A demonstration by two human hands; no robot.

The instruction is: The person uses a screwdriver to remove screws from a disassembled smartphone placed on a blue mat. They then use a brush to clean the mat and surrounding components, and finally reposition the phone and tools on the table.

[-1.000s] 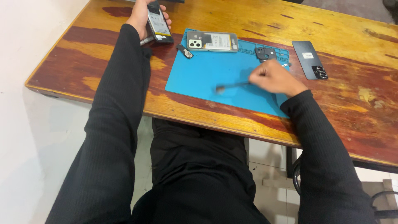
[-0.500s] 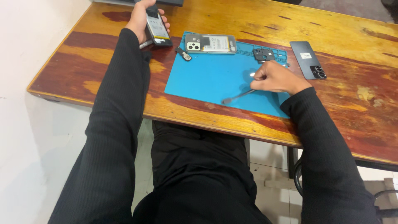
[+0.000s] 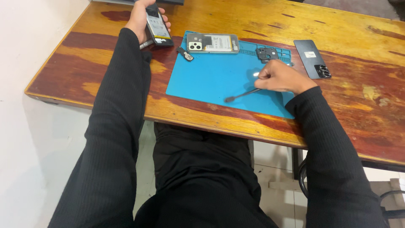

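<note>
Since a second ago the right hand point(image 3: 280, 78) has slid its gripped slim tool point(image 3: 242, 95) lower on the blue mat point(image 3: 202, 80) while the left hand point(image 3: 145, 21) clasps a phone part point(image 3: 158, 26) above the bench point(image 3: 261, 17), a disassembly step seemingly calling for bringing both together.

Left arm stretched far forward, black sleeve to the wrist, left hand point(image 3: 141, 19) curled shut around something at the far edge. Right arm bent inward, right hand point(image 3: 280, 78) knuckles up, fingers point(image 3: 265, 81) pinched together low over the surface.
</note>
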